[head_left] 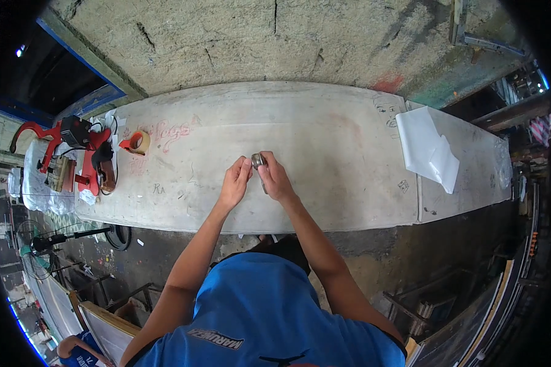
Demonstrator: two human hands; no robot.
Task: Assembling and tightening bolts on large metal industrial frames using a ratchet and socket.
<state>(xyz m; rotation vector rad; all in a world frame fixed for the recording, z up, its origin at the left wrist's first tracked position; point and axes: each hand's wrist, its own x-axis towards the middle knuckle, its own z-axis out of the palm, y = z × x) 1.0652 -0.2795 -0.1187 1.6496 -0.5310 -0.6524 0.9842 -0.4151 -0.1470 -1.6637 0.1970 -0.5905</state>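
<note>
Small metal thing, silvery & roundish at the top, is up b/w the two hands over the mid part of the bench, nearer its front edge; exact kind can't be told, too small & part covered. R hand is closed round it, fingers wrapped on the right side, w/ a bit of metal poking out below. L hand has curled fingertips right at its left side; can't tell if they pinch it or just touch. Handling, my guess: stiff, prob. a bit heavy for its size, not fragile, but smooth metal cd. slip, esp. w/ damp fingers. Best hold approx. as R hand has it, i.e. palm & fingers round the body, L fingertips steadying the top end. Also on bench: tape roll w/ red holder & red-and-black machine at left, white sheet, folded, at right.
</note>
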